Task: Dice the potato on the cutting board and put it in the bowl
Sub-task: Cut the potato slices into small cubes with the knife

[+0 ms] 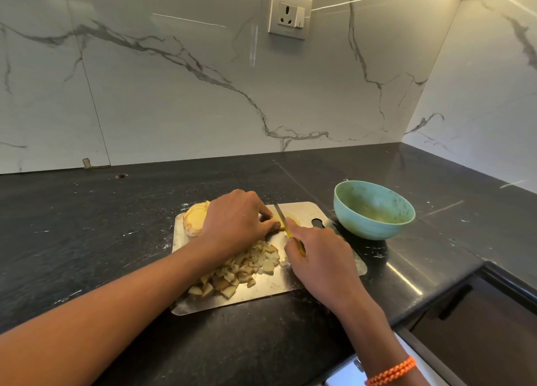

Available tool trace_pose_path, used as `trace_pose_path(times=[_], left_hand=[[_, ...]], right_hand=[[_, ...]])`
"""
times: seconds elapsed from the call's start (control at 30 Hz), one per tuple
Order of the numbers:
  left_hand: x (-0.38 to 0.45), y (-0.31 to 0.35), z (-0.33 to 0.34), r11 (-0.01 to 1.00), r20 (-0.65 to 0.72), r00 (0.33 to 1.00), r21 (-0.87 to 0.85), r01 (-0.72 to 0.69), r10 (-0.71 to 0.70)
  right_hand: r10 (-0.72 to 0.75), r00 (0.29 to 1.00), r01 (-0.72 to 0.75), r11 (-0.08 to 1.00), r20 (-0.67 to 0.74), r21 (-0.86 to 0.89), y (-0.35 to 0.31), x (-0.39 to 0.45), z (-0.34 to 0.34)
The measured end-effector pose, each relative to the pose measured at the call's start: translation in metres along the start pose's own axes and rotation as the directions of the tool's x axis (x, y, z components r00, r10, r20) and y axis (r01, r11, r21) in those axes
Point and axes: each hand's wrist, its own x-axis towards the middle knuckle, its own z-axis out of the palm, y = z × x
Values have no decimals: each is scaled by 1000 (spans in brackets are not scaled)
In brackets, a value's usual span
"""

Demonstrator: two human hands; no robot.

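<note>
Dicing in progress: knife across a potato strip, bowl unfilled.

Nearest on the cutting board [296,284] lies a heap of diced potato [235,272], just under the left forearm. Beyond it, the right hand [316,257] grips a yellow-handled knife [286,225], fingers curled round the handle; the blade points away, across the potato piece [283,222]. The left hand [235,225] pins that piece from its left, fingertips curled down on it. The piece's long axis appears left-right, square to the blade; the left hand covers most of it, so its remaining length cannot be told. An uncut potato half [195,220] sits behind the left hand. Farther right, off the board, stands the green bowl [374,211], nearer the right hand.
</note>
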Motion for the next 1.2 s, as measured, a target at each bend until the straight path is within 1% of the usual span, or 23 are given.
trace_pose_path(times=[0.13,0.3,0.43,0.63,0.93,1.1,1.2], left_hand=[[-1,1,1,1000,-27,999,17,-23,23],[-2,3,1,998,-35,999,40,-38,39],[-1,4,0,998,-27,999,51,-36,37],[-2,4,1,988,-11,1000,154,-26,28],[0,0,6,985,5,1000,171,-27,27],[1,0,6,984,9,999,174,-41,40],[0,0,5,986,-5,999,162,-50,52]], right_hand=[[-12,1000,12,1000,0,-1,-1,-4,-1],[-9,999,11,999,48,-51,-3,1,0],[-34,995,43,996,97,-85,-8,6,-2],[-6,996,14,996,91,-87,-1,0,0],[0,1000,0,1000,14,17,18,-33,-11],[2,1000,-3,999,12,38,21,-39,-13],[23,1000,-22,996,-10,90,19,-36,-13]])
